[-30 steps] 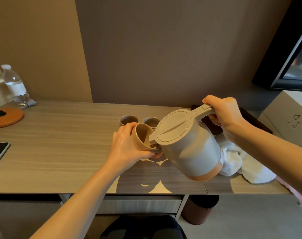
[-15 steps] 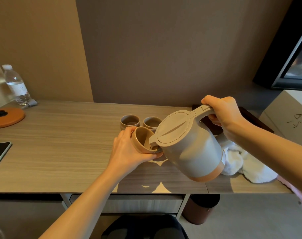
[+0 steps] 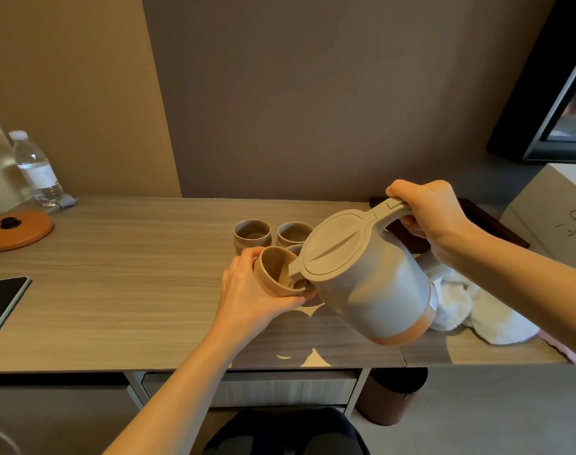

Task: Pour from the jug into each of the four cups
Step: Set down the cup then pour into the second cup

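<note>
While the tilted grey plastic jug [image 3: 365, 280] is gripped by right hand [image 3: 428, 211] | spout sits left, over tan ceramic cup [image 3: 275, 274] clasped by left hand [image 3: 250, 297]

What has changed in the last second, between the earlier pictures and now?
Very little. The left hand keeps the tan cup tilted toward the jug, and the right hand keeps the jug tipped, spout at the cup's rim. The cup seems slightly lower and closer to the table. Nothing was grasped or released. The other cups stayed in place.
</note>
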The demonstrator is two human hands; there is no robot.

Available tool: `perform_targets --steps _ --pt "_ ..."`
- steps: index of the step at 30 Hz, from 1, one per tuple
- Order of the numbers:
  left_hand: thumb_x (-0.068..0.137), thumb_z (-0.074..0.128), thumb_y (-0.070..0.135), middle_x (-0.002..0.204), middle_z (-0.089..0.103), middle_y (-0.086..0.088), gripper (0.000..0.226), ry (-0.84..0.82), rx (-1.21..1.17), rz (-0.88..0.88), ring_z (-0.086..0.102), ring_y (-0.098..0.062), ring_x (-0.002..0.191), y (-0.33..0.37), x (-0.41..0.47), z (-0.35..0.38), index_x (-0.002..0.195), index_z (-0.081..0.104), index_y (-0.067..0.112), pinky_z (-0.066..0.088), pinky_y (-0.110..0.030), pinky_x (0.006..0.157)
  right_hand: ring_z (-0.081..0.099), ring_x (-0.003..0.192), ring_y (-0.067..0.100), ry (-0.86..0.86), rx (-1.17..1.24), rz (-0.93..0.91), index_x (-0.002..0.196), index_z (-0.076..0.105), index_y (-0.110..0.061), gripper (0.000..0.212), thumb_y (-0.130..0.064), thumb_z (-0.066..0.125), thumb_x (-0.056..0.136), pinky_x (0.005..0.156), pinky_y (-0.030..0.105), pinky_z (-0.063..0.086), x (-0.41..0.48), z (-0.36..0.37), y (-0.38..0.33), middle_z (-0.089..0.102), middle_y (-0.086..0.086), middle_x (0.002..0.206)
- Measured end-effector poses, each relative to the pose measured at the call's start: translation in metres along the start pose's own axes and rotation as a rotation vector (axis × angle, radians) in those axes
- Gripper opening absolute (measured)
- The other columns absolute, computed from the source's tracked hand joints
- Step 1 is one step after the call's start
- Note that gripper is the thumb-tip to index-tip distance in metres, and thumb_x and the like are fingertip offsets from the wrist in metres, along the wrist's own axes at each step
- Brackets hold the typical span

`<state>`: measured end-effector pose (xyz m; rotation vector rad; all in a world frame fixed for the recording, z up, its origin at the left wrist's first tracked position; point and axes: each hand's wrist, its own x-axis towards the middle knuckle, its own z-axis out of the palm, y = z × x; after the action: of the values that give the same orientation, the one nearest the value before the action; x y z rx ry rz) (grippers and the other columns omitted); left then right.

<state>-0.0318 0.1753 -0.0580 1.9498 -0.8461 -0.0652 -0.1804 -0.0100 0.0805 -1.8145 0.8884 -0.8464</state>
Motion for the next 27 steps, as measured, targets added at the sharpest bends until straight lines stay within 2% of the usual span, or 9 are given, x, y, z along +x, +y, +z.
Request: perform_targets --steps 4,9,15,21,27 --pt "0.035 0.083 0.067 0.123 0.054 0.013 0.096 0.002 -0.018 0.001 0.050 -0.015 0.117 -0.0037 -0.0019 0.0004 0.118 0.040 0.045 0.056 -0.040 0.087 0.049 0.075 0.026 -0.001 -0.004 -0.004 0.068 0.059 -0.003 0.027 -0.024 0.059 0.085 0.065 0.029 0.042 -0.0006 0.0014 -0.0012 0.054 0.016 0.079" --pt "0.039 0.089 0.059 0.123 0.054 0.013 0.094 0.011 -0.036 -0.019 0.051 -0.015 0.118 -0.0058 -0.0034 0.0015 0.118 0.039 0.045 0.055 -0.040 0.088 0.048 0.075 0.026 -0.012 -0.010 -0.009 0.079 0.063 0.000 0.024 -0.023 0.059 0.085 0.064 0.029 0.042 -0.0020 0.0031 -0.0022 0.053 0.016 0.079" --pt "0.046 0.095 0.046 0.127 0.054 0.008 0.094 0.026 -0.046 -0.034 0.050 -0.016 0.119 -0.0035 -0.0064 0.0030 0.123 0.042 0.036 0.054 -0.041 0.091 0.050 0.075 0.025 -0.018 -0.016 -0.011 0.070 0.059 -0.002 0.027 -0.024 0.059 0.085 0.065 0.029 0.042 -0.0015 0.0038 -0.0020 0.054 0.015 0.075" --pt "0.044 0.094 0.049 0.125 0.054 0.010 0.093 0.011 -0.060 -0.046 0.050 -0.015 0.119 -0.0071 -0.0074 0.0050 0.119 0.040 0.041 0.054 -0.038 0.090 0.050 0.074 0.026 -0.029 -0.041 -0.030 0.079 0.065 0.005 0.030 -0.024 0.059 0.084 0.064 0.030 0.043 -0.0010 0.0044 -0.0021 0.054 0.016 0.076" --pt "0.044 0.094 0.049 0.125 0.054 0.010 0.092 0.011 -0.083 -0.067 0.051 -0.015 0.118 -0.0081 -0.0099 0.0074 0.118 0.039 0.042 0.054 -0.039 0.090 0.051 0.074 0.027 -0.033 -0.061 -0.037 0.077 0.065 0.004 0.029 -0.023 0.059 0.085 0.064 0.029 0.044 -0.0019 0.0053 -0.0023 0.055 0.016 0.075"
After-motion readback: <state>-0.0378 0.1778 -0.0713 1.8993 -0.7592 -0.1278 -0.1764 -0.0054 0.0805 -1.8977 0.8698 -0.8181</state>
